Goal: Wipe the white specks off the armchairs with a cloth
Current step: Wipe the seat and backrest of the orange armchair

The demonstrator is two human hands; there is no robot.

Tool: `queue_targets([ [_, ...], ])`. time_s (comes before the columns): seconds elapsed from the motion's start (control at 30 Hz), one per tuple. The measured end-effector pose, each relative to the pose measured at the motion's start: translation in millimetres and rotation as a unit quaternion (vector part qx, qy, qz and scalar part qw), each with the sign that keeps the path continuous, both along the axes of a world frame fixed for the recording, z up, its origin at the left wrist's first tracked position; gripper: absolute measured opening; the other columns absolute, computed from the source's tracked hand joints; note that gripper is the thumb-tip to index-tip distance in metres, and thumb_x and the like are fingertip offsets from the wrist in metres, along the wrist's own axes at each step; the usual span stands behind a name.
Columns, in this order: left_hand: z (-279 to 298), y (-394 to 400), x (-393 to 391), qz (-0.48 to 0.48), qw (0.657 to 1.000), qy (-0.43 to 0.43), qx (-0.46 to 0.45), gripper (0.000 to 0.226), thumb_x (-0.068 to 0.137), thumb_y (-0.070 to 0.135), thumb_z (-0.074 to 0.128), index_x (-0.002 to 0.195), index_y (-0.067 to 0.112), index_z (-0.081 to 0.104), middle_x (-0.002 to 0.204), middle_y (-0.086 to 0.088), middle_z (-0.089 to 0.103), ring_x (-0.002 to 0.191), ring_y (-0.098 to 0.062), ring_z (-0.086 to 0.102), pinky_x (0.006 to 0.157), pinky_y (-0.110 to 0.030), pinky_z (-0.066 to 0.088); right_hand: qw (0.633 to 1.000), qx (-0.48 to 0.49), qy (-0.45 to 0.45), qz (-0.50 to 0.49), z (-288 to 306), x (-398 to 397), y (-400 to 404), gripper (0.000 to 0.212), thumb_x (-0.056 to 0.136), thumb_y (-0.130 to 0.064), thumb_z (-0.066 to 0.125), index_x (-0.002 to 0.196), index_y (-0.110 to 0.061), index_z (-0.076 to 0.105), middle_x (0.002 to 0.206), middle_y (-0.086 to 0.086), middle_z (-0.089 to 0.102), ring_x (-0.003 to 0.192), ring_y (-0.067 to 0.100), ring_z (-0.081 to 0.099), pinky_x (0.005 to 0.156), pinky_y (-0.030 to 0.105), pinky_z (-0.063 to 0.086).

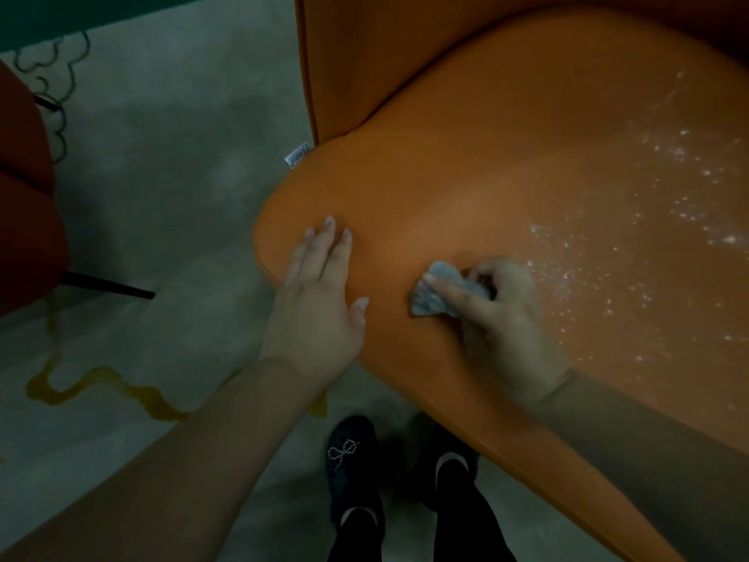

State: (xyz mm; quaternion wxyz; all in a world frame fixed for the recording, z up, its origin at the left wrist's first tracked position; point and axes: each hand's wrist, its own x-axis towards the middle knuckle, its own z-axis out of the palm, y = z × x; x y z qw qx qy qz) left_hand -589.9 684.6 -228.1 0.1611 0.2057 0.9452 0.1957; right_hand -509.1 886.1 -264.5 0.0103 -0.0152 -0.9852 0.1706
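An orange armchair (506, 188) fills the right of the head view, its seat cushion curving toward me. White specks (632, 245) are scattered over the right half of the seat; the left half looks plain orange. My right hand (498, 318) grips a small crumpled grey cloth (441, 294) against the seat, index finger stretched across it, just left of the specks. My left hand (320, 294) rests flat on the cushion's front left corner, fingers straight and spread.
A second, dark red armchair (28, 204) with a thin black leg (109, 285) stands at the left edge. Between the chairs lies a grey patterned rug (162, 196). My feet in dark shoes (352, 460) stand below the orange seat's front edge.
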Motion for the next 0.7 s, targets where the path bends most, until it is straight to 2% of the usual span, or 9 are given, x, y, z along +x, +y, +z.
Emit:
queue_targets([
  [0.07, 0, 4, 3, -0.002, 1.000, 0.006, -0.006, 0.076, 0.091, 0.026, 0.059, 0.153, 0.016, 0.015, 0.161, 0.003, 0.005, 0.147, -0.017, 0.000, 0.113, -0.026, -0.001, 0.997, -0.025, 0.045, -0.064, 17, -3, 24, 0.033, 0.087, -0.044, 0.065, 0.090, -0.011, 0.062, 0.085, 0.013, 0.054, 0.077, 0.029, 0.055, 0.066, 0.033, 0.046],
  [0.17, 0, 9, 3, 0.000, 1.000, 0.012, -0.012, 0.075, 0.091, 0.024, 0.058, 0.152, 0.014, 0.016, 0.161, 0.002, 0.005, 0.147, -0.018, 0.001, 0.113, -0.023, -0.004, 0.986, -0.063, 0.100, -0.115, 22, -14, 22, 0.030, 0.089, -0.010, 0.060, 0.119, -0.013, 0.064, 0.101, 0.016, 0.047, 0.093, 0.028, 0.046, 0.079, 0.033, 0.042],
  [0.27, 1, 15, 3, 0.004, 1.000, 0.010, -0.013, 0.074, 0.092, 0.023, 0.057, 0.153, 0.015, 0.015, 0.161, 0.003, 0.004, 0.147, -0.017, 0.000, 0.112, -0.022, -0.005, 0.993, -0.066, 0.073, -0.061, 17, -7, -11, 0.027, 0.091, -0.035, 0.051, 0.109, -0.022, 0.064, 0.101, 0.006, 0.051, 0.092, 0.018, 0.045, 0.082, 0.038, 0.044],
  [0.37, 3, 21, 2, -0.005, 1.000, 0.013, -0.013, 0.073, 0.092, 0.022, 0.058, 0.152, 0.016, 0.016, 0.161, 0.003, 0.005, 0.147, -0.017, 0.001, 0.112, -0.021, -0.005, 0.996, -0.063, 0.042, 0.054, 22, 19, 7, 0.032, 0.090, -0.018, 0.057, 0.120, -0.023, 0.067, 0.095, 0.013, 0.055, 0.085, 0.027, 0.047, 0.072, 0.037, 0.040],
  [0.43, 4, 26, 1, -0.012, 1.000, 0.010, -0.010, 0.073, 0.093, 0.022, 0.057, 0.153, 0.016, 0.016, 0.161, 0.004, 0.004, 0.147, -0.016, 0.000, 0.113, -0.022, -0.005, 0.997, -0.070, 0.012, -0.010, 22, 23, 37, 0.024, 0.088, -0.021, 0.064, 0.111, -0.019, 0.070, 0.089, 0.011, 0.057, 0.080, 0.025, 0.050, 0.070, 0.037, 0.041],
  [0.47, 5, 29, 1, -0.013, 1.000, 0.010, -0.009, 0.072, 0.093, 0.022, 0.056, 0.153, 0.016, 0.016, 0.161, 0.004, 0.004, 0.147, -0.016, 0.000, 0.113, -0.023, -0.004, 0.995, -0.051, 0.048, -0.064, 19, 19, 51, 0.018, 0.087, -0.027, 0.065, 0.103, -0.018, 0.070, 0.088, 0.008, 0.057, 0.080, 0.022, 0.052, 0.071, 0.038, 0.044],
  [0.53, 5, 36, 1, -0.014, 1.000, 0.015, -0.006, 0.071, 0.093, 0.022, 0.056, 0.152, 0.016, 0.017, 0.161, 0.004, 0.005, 0.147, -0.017, 0.001, 0.114, -0.025, -0.002, 0.985, -0.053, 0.084, -0.144, 20, 5, 62, 0.022, 0.090, -0.020, 0.062, 0.111, -0.014, 0.067, 0.095, 0.010, 0.051, 0.087, 0.023, 0.047, 0.077, 0.037, 0.043],
  [0.6, 5, 43, 2, -0.015, 1.000, 0.016, -0.008, 0.071, 0.093, 0.023, 0.056, 0.152, 0.016, 0.018, 0.161, 0.004, 0.006, 0.147, -0.017, 0.001, 0.115, -0.028, 0.000, 0.982, -0.054, 0.109, -0.143, 21, 3, 51, 0.031, 0.090, -0.009, 0.059, 0.119, -0.014, 0.066, 0.101, 0.013, 0.048, 0.094, 0.023, 0.041, 0.082, 0.032, 0.038],
  [0.7, 4, 54, 3, -0.021, 1.000, 0.020, -0.012, 0.072, 0.093, 0.026, 0.056, 0.152, 0.018, 0.017, 0.161, 0.006, 0.005, 0.146, -0.016, 0.001, 0.114, -0.028, 0.001, 0.993, -0.081, 0.059, -0.064, 22, 23, 38, 0.024, 0.092, -0.022, 0.057, 0.112, -0.018, 0.069, 0.098, 0.011, 0.055, 0.090, 0.026, 0.049, 0.079, 0.040, 0.045],
])
